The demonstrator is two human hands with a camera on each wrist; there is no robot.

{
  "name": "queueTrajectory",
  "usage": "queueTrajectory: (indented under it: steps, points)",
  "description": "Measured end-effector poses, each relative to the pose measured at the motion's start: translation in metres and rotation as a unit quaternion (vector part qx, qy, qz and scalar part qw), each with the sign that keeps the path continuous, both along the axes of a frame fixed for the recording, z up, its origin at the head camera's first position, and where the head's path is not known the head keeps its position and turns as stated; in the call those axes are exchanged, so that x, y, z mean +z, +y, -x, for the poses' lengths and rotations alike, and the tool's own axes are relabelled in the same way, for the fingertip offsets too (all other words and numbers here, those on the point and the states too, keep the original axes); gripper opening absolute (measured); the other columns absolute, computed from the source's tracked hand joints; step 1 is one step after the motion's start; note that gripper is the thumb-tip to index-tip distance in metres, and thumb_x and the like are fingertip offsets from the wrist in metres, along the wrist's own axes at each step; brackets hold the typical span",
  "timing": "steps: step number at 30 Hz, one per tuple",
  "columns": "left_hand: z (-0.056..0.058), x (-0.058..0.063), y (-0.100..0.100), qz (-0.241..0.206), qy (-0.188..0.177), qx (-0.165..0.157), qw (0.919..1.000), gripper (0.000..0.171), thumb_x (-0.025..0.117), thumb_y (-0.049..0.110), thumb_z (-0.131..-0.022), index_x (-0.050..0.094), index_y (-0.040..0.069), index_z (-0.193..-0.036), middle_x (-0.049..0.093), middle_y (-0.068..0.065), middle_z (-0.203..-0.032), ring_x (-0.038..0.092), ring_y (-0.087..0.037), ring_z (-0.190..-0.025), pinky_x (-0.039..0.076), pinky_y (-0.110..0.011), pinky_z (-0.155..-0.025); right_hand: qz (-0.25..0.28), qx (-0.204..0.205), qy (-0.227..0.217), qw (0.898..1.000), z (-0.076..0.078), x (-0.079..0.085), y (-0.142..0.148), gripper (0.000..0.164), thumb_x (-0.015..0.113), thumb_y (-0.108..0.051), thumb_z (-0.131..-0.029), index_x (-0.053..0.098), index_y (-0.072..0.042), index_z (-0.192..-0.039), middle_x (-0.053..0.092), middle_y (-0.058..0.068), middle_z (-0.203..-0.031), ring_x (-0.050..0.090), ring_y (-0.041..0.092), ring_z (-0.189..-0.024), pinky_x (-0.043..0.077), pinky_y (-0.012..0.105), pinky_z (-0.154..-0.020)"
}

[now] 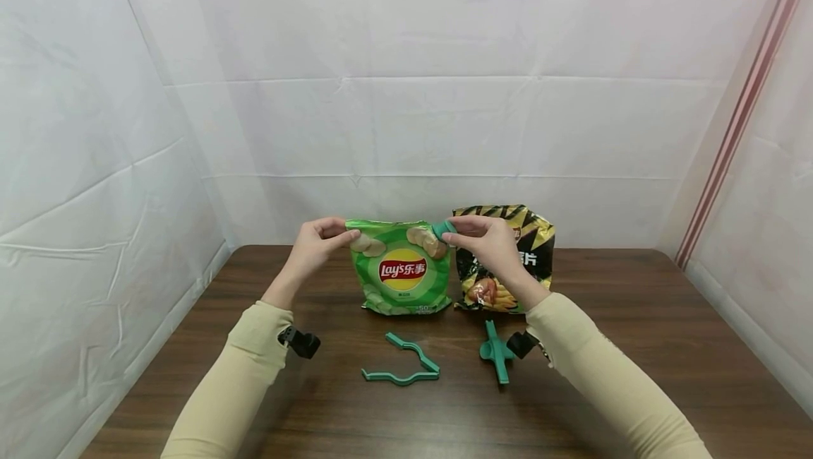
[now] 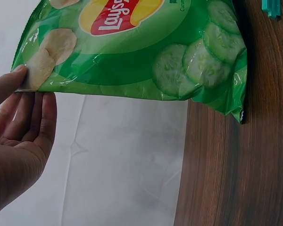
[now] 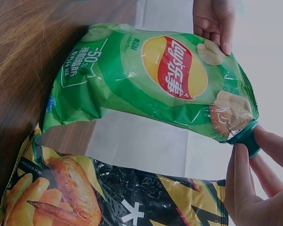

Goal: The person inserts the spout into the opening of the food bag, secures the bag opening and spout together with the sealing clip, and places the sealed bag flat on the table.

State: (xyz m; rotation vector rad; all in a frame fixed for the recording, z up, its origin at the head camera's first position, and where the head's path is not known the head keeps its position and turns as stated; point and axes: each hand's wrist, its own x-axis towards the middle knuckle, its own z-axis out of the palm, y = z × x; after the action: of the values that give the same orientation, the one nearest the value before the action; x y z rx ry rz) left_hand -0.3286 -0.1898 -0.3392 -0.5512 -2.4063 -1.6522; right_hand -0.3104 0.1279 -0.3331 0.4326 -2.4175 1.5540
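Observation:
A green Lay's chip bag (image 1: 394, 286) stands upright on the table, its printed front facing me. My left hand (image 1: 320, 243) pinches the bag's upper left corner, thumb in front and fingers behind, as the left wrist view shows. At the upper right corner my right hand (image 1: 489, 240) grips a round teal cap-like piece (image 3: 245, 139) between thumb and fingers. The bag's corner runs up to this piece; its inner side is hidden. An unfolded teal bag clip (image 1: 413, 367) lies on the table in front of the bag.
A black and yellow snack bag (image 1: 536, 282) stands right of the green one, partly behind my right hand. A teal cross-shaped clip (image 1: 497, 353) with a round middle lies near my right wrist. White sheeting (image 1: 444, 127) rises behind the brown wooden table (image 1: 305, 409).

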Motion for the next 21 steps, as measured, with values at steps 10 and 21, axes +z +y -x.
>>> queueTrajectory:
  steps: [10,21]
  points:
    - [0.000,0.000,0.000,0.000,0.001,0.004,1.0000,0.030,0.069,0.024,-0.088,0.067,-0.001,-0.103,0.070,0.007,-0.085,0.063,-0.005,-0.079,0.048,-0.023,-0.069,0.007,0.017,-0.036,0.999,0.000,0.004,0.002,0.040,0.075,-0.036,-0.081,0.069,-0.018,-0.116,0.067,0.007,-0.117,0.061,0.023,-0.108,0.049,0.044,-0.090]
    - [0.000,0.001,0.001,-0.003,-0.001,0.002,1.0000,0.029,0.070,0.026,-0.087,0.067,0.002,-0.103,0.069,0.014,-0.083,0.064,-0.005,-0.082,0.049,-0.025,-0.073,0.013,0.034,-0.051,0.998,-0.027,0.031,-0.003,0.037,0.070,-0.019,-0.087,0.064,-0.005,-0.121,0.064,0.017,-0.121,0.059,0.031,-0.112,0.048,0.045,-0.092]
